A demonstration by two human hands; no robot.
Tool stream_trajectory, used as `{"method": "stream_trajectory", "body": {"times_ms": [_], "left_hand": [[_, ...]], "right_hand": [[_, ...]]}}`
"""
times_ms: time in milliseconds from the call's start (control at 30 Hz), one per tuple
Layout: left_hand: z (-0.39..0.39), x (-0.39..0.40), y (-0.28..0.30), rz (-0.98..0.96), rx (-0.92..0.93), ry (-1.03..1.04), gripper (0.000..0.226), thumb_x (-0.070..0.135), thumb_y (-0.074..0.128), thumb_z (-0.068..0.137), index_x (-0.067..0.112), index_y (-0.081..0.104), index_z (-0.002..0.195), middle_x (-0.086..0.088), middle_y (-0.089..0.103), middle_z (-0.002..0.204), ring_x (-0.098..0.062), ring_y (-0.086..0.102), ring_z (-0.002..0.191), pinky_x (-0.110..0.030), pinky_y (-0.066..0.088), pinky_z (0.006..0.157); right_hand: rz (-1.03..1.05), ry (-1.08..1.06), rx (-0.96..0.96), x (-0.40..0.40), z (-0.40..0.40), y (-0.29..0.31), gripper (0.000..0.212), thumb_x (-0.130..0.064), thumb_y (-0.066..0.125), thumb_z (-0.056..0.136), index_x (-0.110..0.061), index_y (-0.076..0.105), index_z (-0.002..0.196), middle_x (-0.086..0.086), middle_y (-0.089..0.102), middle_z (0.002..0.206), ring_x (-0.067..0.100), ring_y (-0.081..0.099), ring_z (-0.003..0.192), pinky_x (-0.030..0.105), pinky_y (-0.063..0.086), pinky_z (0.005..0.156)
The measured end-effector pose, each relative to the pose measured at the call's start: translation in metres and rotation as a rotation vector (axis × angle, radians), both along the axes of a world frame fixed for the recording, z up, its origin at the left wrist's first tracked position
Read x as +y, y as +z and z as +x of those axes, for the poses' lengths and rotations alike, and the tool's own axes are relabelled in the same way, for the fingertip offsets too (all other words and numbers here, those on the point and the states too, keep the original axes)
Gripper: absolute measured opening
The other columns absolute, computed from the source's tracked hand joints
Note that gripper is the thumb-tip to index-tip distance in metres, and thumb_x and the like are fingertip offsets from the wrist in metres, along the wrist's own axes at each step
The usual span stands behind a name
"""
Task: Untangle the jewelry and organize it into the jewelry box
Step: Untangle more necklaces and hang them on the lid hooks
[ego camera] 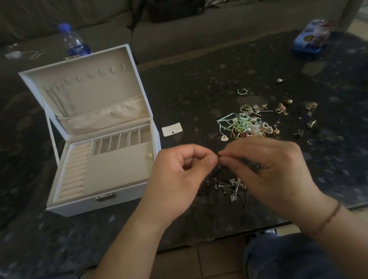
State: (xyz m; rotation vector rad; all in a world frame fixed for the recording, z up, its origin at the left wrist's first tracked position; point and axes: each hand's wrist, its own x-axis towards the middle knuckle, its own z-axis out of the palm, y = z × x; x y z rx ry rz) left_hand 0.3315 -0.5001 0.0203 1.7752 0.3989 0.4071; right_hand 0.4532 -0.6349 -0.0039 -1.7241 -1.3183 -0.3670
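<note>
Black cord is pinched between my left hand and right hand above the table, right of the open jewelry box; silver pendants dangle below.

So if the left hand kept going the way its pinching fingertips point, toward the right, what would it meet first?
Almost at once the right hand: the left hand pinches the same dark cord, fingertips nearly touching the right's. Their depth looks equal, though one view cannot confirm this.
</note>
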Motion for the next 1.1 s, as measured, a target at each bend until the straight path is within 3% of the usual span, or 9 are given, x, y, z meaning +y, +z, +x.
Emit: {"method": "stream_trajectory", "body": {"times_ms": [100,233,367,533,667,900,967,1000,1100], "left_hand": [[0.000,0.002,-0.003,0.088,0.023,-0.009,0.010,0.015,0.069,0.090,0.020,0.075,0.085,0.003,0.061,0.057,-0.003,0.047,0.049,-0.015,0.038,0.050],[-0.002,0.005,-0.008,0.264,0.073,-0.038,0.010,0.019,0.069,0.092,0.025,0.073,0.086,0.009,0.054,0.055,-0.003,0.045,0.050,-0.016,0.039,0.052],[-0.003,0.010,-0.008,0.292,0.051,-0.052,0.010,0.020,0.065,0.094,0.024,0.070,0.087,0.011,0.057,0.060,-0.002,0.049,0.055,-0.014,0.041,0.055],[-0.005,0.019,-0.008,0.073,-0.010,0.082,0.013,0.015,0.060,0.096,0.018,0.067,0.086,0.015,0.050,0.055,-0.002,0.040,0.046,-0.012,0.033,0.048],[-0.007,0.022,0.000,-0.096,-0.103,0.192,0.020,0.010,0.054,0.098,0.016,0.064,0.082,0.013,0.041,0.052,-0.008,0.029,0.046,-0.017,0.024,0.043],[-0.006,0.025,0.007,-0.111,-0.254,0.312,0.018,0.024,0.058,0.097,0.026,0.064,0.079,0.013,0.041,0.054,-0.009,0.034,0.047,-0.019,0.031,0.044],[-0.004,0.022,0.009,-0.047,-0.244,0.284,0.019,0.018,0.055,0.100,0.021,0.063,0.083,0.012,0.042,0.055,-0.010,0.033,0.048,-0.021,0.028,0.043],[-0.003,0.020,0.010,-0.036,-0.246,0.258,0.017,0.017,0.054,0.099,0.019,0.062,0.084,0.012,0.042,0.055,-0.011,0.032,0.048,-0.023,0.028,0.043],[-0.002,0.017,0.016,-0.019,-0.248,0.170,0.012,0.022,0.057,0.096,0.018,0.064,0.087,0.012,0.045,0.057,-0.011,0.034,0.049,-0.021,0.028,0.043]], "right_hand": [[-0.085,0.028,0.063,0.000,0.000,0.003,0.007,-0.018,0.069,0.091,-0.017,0.076,0.092,-0.010,0.071,0.090,0.006,0.067,0.082,0.030,0.056,0.067],[-0.171,0.054,0.574,-0.001,-0.002,0.008,0.013,-0.016,0.070,0.088,-0.027,0.071,0.081,-0.011,0.068,0.072,0.004,0.062,0.063,0.015,0.047,0.057],[-0.362,-0.062,0.793,0.002,0.006,0.004,0.017,-0.019,0.060,0.094,-0.024,0.066,0.079,-0.002,0.071,0.071,0.009,0.062,0.057,0.027,0.053,0.056],[-0.479,-0.246,0.793,-0.004,0.021,0.005,0.021,-0.021,0.054,0.094,-0.021,0.065,0.076,0.004,0.070,0.068,0.008,0.059,0.054,0.026,0.049,0.050],[-0.829,-0.475,0.441,-0.015,0.039,0.002,0.020,-0.031,0.049,0.091,-0.025,0.059,0.074,-0.004,0.062,0.075,0.017,0.059,0.070,0.030,0.048,0.060],[-1.156,-0.436,0.524,-0.028,0.068,-0.008,0.017,-0.032,0.057,0.091,-0.023,0.065,0.078,0.000,0.065,0.084,0.019,0.063,0.081,0.031,0.051,0.075],[-1.052,-0.545,0.377,-0.027,0.063,-0.010,0.015,-0.038,0.060,0.090,-0.025,0.067,0.095,0.001,0.067,0.096,0.025,0.064,0.089,0.035,0.053,0.078],[-0.867,-0.579,0.315,-0.025,0.058,-0.008,0.020,-0.039,0.064,0.089,-0.026,0.067,0.104,-0.001,0.067,0.101,0.025,0.064,0.092,0.035,0.053,0.078],[-0.191,-0.242,0.544,-0.004,0.025,0.020,0.023,-0.038,0.073,0.084,-0.029,0.071,0.105,-0.022,0.067,0.089,0.002,0.062,0.076,0.015,0.048,0.068]]}}
